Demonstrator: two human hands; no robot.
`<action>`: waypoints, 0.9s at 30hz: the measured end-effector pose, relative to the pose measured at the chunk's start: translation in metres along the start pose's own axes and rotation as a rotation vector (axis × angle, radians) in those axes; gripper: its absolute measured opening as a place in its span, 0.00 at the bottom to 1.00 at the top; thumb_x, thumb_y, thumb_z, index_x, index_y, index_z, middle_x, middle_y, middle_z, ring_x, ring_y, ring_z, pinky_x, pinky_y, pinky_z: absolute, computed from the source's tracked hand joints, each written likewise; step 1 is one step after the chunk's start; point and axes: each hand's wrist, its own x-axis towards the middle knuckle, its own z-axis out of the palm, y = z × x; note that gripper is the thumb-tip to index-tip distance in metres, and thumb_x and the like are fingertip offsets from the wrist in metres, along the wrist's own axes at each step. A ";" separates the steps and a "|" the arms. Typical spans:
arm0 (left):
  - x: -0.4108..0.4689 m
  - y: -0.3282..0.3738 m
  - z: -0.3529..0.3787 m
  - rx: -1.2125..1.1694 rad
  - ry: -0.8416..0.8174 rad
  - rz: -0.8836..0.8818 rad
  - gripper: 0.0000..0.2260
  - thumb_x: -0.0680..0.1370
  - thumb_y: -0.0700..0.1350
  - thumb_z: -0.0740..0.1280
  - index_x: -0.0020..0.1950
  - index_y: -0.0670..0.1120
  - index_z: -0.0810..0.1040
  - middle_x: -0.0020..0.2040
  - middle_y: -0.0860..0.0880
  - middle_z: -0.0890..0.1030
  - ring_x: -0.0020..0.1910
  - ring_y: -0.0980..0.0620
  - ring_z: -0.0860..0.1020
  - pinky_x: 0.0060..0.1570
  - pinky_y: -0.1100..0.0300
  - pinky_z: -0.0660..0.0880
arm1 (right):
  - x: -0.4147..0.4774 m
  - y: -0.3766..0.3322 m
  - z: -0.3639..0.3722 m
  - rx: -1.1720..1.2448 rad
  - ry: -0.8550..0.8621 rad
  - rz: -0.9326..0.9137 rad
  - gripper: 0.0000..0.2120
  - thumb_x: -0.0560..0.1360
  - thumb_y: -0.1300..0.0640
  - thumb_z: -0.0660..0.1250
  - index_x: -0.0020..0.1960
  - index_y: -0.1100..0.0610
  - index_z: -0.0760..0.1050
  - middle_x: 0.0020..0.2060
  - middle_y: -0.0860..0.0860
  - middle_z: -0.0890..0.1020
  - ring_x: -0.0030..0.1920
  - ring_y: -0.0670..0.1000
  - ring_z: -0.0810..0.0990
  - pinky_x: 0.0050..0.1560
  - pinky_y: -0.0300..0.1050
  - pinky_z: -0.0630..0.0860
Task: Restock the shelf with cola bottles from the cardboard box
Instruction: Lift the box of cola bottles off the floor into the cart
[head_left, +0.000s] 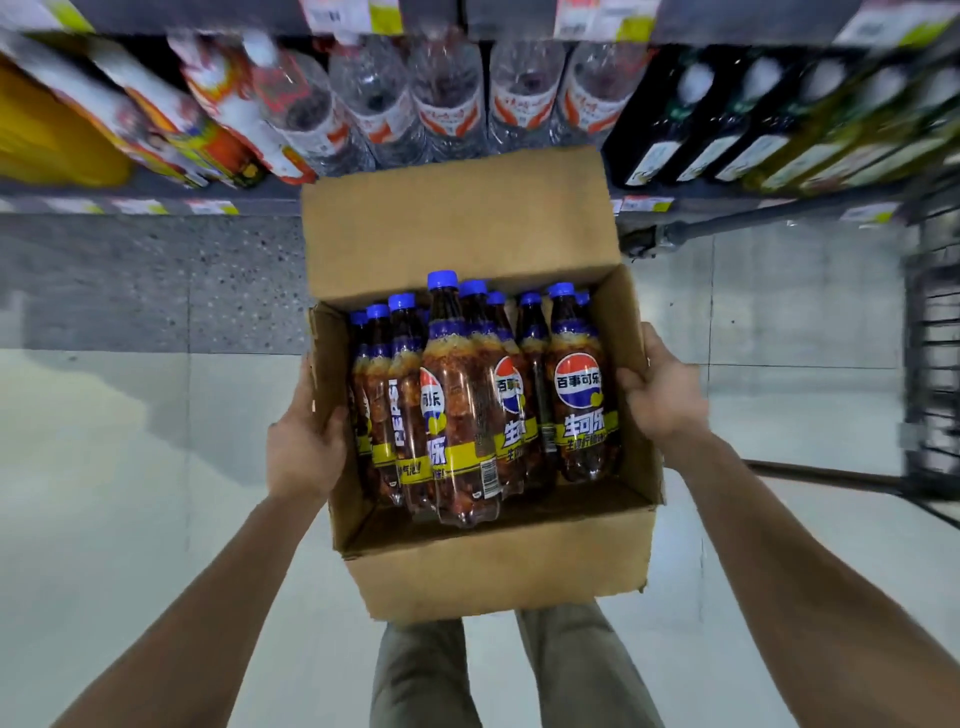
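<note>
Since the cardboard box (498, 566) is off the floor (104, 519) and carried between both hands, the restocking looks to be at its very beginning. The left hand (306, 436) grips the box's left wall, thumb hooked over the rim. The right hand (660, 395) grips the right wall in the same way, its fingers (653, 345) curled round the outside of the cardboard. Neither hand holds a bottle.

The cola bottles (462, 415) all stand inside the box, blue caps up, packed close together against its far wall and leaving a strip of bare bottom at the near side. The far flap stands open above them. None can be seen out of the box.

The shelf (156, 205) lies just beyond the box. Its visible tiers carry clear water bottles (447, 104) in the middle and dark bottles (691, 119) to the right. No cola shows among them, and the frame is too blurred there to tell where a free slot lies. A metal trolley (930, 338) stands at the right edge.

By this view nothing of the stocking proper is done. What is left, as a judgement, is to set the box down or steady it, free a hand, and move every bottle onto the shelf.
</note>
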 end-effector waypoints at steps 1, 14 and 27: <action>-0.016 0.006 -0.018 0.001 0.013 -0.009 0.35 0.82 0.43 0.66 0.84 0.61 0.54 0.53 0.42 0.87 0.47 0.36 0.84 0.55 0.43 0.81 | -0.017 -0.009 -0.014 0.015 -0.016 -0.018 0.25 0.80 0.55 0.64 0.71 0.35 0.60 0.50 0.53 0.84 0.50 0.58 0.83 0.55 0.59 0.81; -0.197 0.042 -0.167 -0.019 0.094 -0.088 0.34 0.82 0.45 0.67 0.83 0.63 0.55 0.35 0.49 0.83 0.34 0.52 0.78 0.47 0.55 0.77 | -0.202 -0.045 -0.120 -0.042 0.004 -0.204 0.29 0.77 0.59 0.68 0.75 0.45 0.65 0.54 0.57 0.85 0.54 0.63 0.82 0.52 0.49 0.78; -0.370 0.014 -0.228 0.042 0.090 0.100 0.34 0.82 0.45 0.67 0.84 0.59 0.55 0.41 0.50 0.82 0.35 0.55 0.74 0.50 0.53 0.77 | -0.419 0.032 -0.137 -0.038 0.161 -0.175 0.29 0.75 0.58 0.70 0.73 0.41 0.68 0.54 0.52 0.85 0.54 0.60 0.81 0.46 0.42 0.68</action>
